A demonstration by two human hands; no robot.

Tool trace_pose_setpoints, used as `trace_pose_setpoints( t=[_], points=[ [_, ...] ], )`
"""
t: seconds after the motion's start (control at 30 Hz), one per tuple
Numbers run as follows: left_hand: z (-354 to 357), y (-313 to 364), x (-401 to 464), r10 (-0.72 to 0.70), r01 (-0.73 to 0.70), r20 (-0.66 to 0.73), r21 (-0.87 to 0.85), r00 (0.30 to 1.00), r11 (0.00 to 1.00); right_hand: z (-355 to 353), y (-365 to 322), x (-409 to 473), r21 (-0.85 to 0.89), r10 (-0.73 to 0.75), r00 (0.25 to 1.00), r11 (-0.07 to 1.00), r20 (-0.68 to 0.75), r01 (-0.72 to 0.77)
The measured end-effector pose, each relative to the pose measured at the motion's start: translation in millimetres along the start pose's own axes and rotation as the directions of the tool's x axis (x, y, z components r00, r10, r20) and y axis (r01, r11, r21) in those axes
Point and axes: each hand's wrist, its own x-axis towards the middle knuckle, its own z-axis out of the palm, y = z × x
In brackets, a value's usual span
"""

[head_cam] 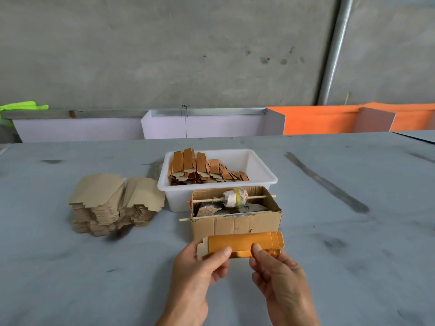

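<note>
- left hand (200, 267): pinches the left end of a flat, oblong orange-gold cardboard carton (244, 242), thumb on top near the pale end flap, fingers curled under it.
- right hand (275, 276): pinches the same carton towards its right end, thumb pressed on the near edge, fingers tucked beneath.
- carton: held crosswise, lifted off the table, between the two hands and just in front of the box described next. a narrower folded strip shows along its near edge.
- open brown corrugated cardboard box (235, 225): just beyond the carton, standing on the table. a thin wooden stick (259, 197) lies across its top and carries a pale cloth-wrapped roller (235, 198) with a yellow band round it. dark, crusted material sits inside; cannot tell what it is.
- white rectangular plastic tub (259, 165): touching the box's far side, with folded orange cartons (204, 170) stacked on edge in its left part.
- stack of flat kraft-brown card blanks (113, 203): left of the tub, fanned and leaning.
- grey, scuffed table (353, 255): bears all of it.
- beyond the far edge: pale lilac boards (207, 127) and orange panels (317, 121) against a concrete wall.
</note>
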Motion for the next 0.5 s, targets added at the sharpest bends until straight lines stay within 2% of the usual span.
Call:
trace_pose_setpoints(
  t=[0.1,0.33,0.5],
  points=[
    [2,-9,3,-0.027,0.025,-0.027,-0.057,0.999,0.998,3,5,4,0.031,0.017,1.0,0.999,-0.009,-0.017],
    [-4,-9,17,-0.036,0.034,-0.054,-0.032,0.998,0.999,2,8,14,-0.056,-0.038,0.999,0.998,-0.014,0.037],
    [-2,-9,20,-0.042,0.035,-0.038,-0.175,0.998,0.984,2,12,19,-0.101,-0.142,0.989,0.985,-0.033,0.138]
  ],
)
